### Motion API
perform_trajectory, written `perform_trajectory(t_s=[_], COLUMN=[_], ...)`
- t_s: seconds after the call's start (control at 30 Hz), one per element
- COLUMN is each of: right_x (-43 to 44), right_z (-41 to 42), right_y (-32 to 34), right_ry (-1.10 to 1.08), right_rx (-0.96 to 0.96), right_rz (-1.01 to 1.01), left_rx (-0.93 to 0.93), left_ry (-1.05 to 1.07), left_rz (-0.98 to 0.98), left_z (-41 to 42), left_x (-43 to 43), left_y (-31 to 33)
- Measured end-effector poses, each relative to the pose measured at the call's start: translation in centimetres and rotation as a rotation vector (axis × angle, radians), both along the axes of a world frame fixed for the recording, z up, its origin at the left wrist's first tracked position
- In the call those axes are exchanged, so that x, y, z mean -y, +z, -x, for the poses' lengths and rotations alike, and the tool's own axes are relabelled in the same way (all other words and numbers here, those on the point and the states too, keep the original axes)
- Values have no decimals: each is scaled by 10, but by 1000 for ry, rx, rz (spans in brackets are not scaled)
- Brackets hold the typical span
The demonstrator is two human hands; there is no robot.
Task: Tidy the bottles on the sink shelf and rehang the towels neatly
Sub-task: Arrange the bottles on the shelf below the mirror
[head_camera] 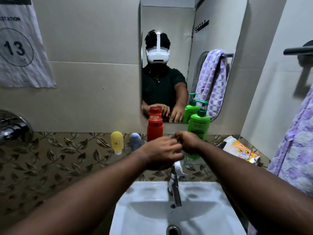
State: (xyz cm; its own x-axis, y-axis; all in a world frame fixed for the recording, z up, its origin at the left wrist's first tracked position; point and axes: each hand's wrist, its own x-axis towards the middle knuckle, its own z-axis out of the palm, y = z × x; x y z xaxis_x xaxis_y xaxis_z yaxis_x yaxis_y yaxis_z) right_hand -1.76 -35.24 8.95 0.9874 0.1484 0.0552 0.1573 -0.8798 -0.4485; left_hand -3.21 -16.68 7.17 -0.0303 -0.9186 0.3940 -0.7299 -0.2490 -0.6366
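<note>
My left hand (161, 152) and my right hand (187, 142) meet over the sink shelf, between a red bottle (155, 130) and a green pump bottle (199, 126). The fingers of both hands curl in together around something small that they hide. A small yellow bottle (116, 142) and a grey-blue bottle (135, 141) stand to the left of the red one. A purple patterned towel (294, 150) hangs at the right edge. The mirror (169, 19) reflects a purple towel and a grey one bunched on a rail.
Crumpled orange-and-white packets (240, 148) lie at the shelf's right end. Below my hands a tap (175, 189) with white wrapping stands over the white basin (145, 200). A chrome wall valve (10, 128) sticks out at left, and a dark bar (298, 50) is at upper right.
</note>
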Motion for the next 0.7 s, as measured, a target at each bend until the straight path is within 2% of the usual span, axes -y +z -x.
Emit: perform_trajectory(t_s=[0.23, 0.4, 0.47, 0.7], right_x=[14, 17, 20, 36], right_z=[15, 27, 28, 28], right_y=[-5, -10, -9, -1], right_ry=[-51, -58, -63, -28], right_rx=[-64, -107, -114, -60], right_rz=[-5, -109, -215, -470], left_rx=[-66, -54, -88, -651], left_ry=[113, 81, 95, 272], left_rz=[-151, -68, 4, 341], left_z=[5, 9, 5, -8], left_x=[21, 28, 28, 22], left_y=[-48, -41, -29, 27])
